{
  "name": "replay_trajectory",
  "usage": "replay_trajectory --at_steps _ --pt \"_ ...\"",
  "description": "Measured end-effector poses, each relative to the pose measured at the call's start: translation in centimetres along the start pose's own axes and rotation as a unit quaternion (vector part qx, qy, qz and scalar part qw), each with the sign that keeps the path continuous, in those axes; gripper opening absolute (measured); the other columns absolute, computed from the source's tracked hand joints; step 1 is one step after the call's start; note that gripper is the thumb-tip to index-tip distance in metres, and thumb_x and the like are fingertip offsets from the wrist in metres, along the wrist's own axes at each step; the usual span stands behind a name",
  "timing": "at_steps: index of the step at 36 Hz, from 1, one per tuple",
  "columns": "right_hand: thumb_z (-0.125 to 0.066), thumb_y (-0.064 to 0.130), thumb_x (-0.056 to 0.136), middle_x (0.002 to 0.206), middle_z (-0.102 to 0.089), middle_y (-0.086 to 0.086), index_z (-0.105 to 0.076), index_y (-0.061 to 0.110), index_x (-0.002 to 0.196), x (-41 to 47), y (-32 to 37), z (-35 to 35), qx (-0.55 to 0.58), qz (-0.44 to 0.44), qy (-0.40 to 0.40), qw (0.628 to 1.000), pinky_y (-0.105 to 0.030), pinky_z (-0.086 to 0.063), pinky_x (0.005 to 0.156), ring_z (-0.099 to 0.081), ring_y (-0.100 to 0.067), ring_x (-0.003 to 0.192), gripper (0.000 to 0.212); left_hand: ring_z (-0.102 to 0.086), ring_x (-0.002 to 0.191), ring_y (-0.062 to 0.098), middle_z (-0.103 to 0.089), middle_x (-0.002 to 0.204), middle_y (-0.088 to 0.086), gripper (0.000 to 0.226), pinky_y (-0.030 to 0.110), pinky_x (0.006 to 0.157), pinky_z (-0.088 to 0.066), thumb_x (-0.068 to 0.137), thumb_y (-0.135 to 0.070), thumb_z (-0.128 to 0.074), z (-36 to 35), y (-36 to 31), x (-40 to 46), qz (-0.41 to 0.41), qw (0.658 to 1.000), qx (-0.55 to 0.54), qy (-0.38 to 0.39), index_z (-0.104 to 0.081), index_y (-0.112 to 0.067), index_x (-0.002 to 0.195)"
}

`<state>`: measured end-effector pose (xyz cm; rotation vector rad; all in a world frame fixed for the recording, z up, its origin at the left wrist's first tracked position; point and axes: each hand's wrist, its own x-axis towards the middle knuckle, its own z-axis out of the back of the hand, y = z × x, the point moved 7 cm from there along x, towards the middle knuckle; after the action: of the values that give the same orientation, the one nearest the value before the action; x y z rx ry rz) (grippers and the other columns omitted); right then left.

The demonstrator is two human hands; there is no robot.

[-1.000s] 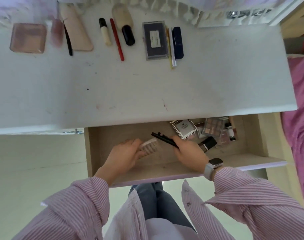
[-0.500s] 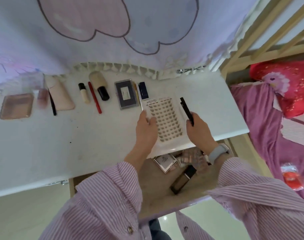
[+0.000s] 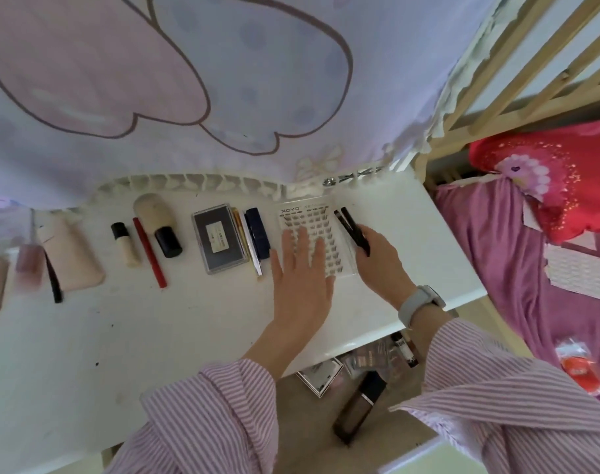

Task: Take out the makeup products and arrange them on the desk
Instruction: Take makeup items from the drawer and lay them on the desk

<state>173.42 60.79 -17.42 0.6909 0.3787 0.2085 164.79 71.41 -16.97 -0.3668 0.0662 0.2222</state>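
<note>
**A:** why is the left hand (image 3: 300, 268) flat on the lash tray (image 3: 312, 241) like that?

**B:** looks to me like it's pressing it down to square it up; fingers straight and spread, palm on the lower half, nothing pinched; the tray lies on the desk (image 3: 189, 319) at the right end of the row, just beside the navy tube (image 3: 257, 232) and the grey palette (image 3: 220, 242), so I'd guess they want it in line with the rest

**A:** and the right hand (image 3: 377, 258)?

**B:** fingers curled round black tweezers (image 3: 351, 229), tips pointing away toward the curtain (image 3: 189, 80); held right along the tray's right edge, probably so they land next to it as the next item in the row

**A:** much left to do?

**B:** yeah, the drawer (image 3: 298, 398) under the desk edge holds more; a dark bottle (image 3: 360, 405), a boxed thing, some palettes; I'd say roughly halfway
</note>
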Motion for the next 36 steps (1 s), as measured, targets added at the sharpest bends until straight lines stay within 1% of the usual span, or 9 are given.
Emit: replay_trajectory --at_steps 2,4,8,10,25,29,31,34,36 --pt "-0.036 0.005 0.096 0.128 -0.045 -0.014 -0.032 0.009 0.141 0.4 -0.1 0.5 -0.006 -0.005 -0.016 1.000 -0.020 -0.034 0.086 -0.048 -0.026 0.111 0.046 -0.031 0.135 0.040 -0.040 0.144 0.018 0.062 0.062 0.104 -0.021 0.082 -0.036 -0.065 -0.7 -0.2 0.1 -0.060 0.993 0.098 -0.032 -0.046 -0.011 0.136" --pt "-0.035 0.000 0.095 0.127 -0.042 -0.018 -0.029 0.005 0.141 0.8 0.0 0.8 -0.026 0.001 -0.033 0.999 -0.015 -0.032 0.080 -0.049 -0.028 0.107 0.047 -0.039 0.131 0.036 -0.047 0.139 0.014 0.061 0.060 0.103 -0.027 0.080 -0.037 -0.067 -1.5 0.1 0.4 -0.079 0.985 0.142 -0.050 -0.050 -0.013 0.133" --pt "-0.037 -0.004 0.091 0.123 -0.044 -0.021 -0.036 0.001 0.138 0.9 0.5 0.4 -0.062 0.045 -0.056 0.996 -0.031 -0.036 0.096 -0.044 -0.034 0.109 0.047 -0.044 0.127 0.036 -0.049 0.137 0.016 0.050 0.051 0.104 -0.028 0.087 -0.031 -0.056 -1.6 0.6 0.7 -0.074 0.986 0.127 -0.085 -0.052 -0.009 0.131" --pt "-0.040 -0.004 0.089 0.119 -0.047 -0.021 -0.043 0.002 0.134 0.7 0.8 0.0 -0.085 0.076 -0.059 0.992 -0.039 -0.037 0.096 -0.042 -0.036 0.105 0.046 -0.045 0.127 0.036 -0.050 0.136 0.017 0.053 0.050 0.104 -0.030 0.083 -0.030 -0.064 -1.7 0.5 0.7 -0.069 0.987 0.118 -0.090 -0.053 -0.008 0.130" --pt "-0.036 0.000 0.093 0.133 -0.043 -0.013 -0.038 0.005 0.138 -0.3 0.4 -0.2 -0.052 0.093 -0.030 0.994 -0.024 -0.030 0.099 -0.038 -0.026 0.119 0.045 -0.043 0.129 0.037 -0.047 0.138 0.019 0.055 0.053 0.104 -0.030 0.082 -0.026 -0.065 -0.8 0.2 -0.3 -0.056 0.990 0.067 -0.115 -0.050 -0.009 0.132" --pt "-0.039 -0.001 0.092 0.131 -0.045 -0.014 -0.044 0.002 0.133 -1.6 -0.2 0.4 -0.025 0.102 -0.048 0.993 -0.028 -0.034 0.103 -0.043 -0.027 0.120 0.041 -0.040 0.131 0.034 -0.048 0.138 0.015 0.044 0.056 0.106 -0.024 0.089 -0.026 -0.044 0.3 -0.6 -2.6 -0.073 0.988 0.051 -0.126 -0.052 -0.011 0.130" --pt "-0.041 -0.002 0.090 0.124 -0.049 -0.013 -0.052 0.001 0.124 -3.4 -0.3 1.0 -0.002 0.121 -0.074 0.990 -0.031 -0.042 0.097 -0.051 -0.024 0.111 0.036 -0.041 0.131 0.032 -0.049 0.137 0.014 0.043 0.054 0.108 -0.027 0.089 -0.024 -0.037 0.6 -1.2 -4.8 -0.101 0.986 0.013 -0.133 -0.054 -0.011 0.127" --pt "-0.038 0.005 0.085 0.104 -0.053 -0.002 -0.059 0.004 0.103 -7.9 -0.6 1.7 -0.002 0.186 -0.103 0.977 -0.014 -0.045 0.076 -0.053 -0.009 0.085 0.027 -0.044 0.127 0.028 -0.054 0.131 0.012 0.033 0.044 0.105 -0.036 0.090 -0.017 -0.045 0.2 -2.2 -9.2 -0.162 0.974 -0.065 -0.143 -0.055 -0.011 0.121" --pt "-0.037 0.013 0.084 0.093 -0.053 0.003 -0.057 0.008 0.093 -11.1 -1.5 1.2 -0.020 0.211 -0.078 0.974 -0.015 -0.044 0.065 -0.051 -0.007 0.073 0.023 -0.048 0.119 0.025 -0.058 0.124 0.010 0.029 0.039 0.097 -0.040 0.086 -0.012 -0.050 -0.8 -2.8 -12.2 -0.202 0.966 -0.101 -0.128 -0.055 -0.012 0.114"
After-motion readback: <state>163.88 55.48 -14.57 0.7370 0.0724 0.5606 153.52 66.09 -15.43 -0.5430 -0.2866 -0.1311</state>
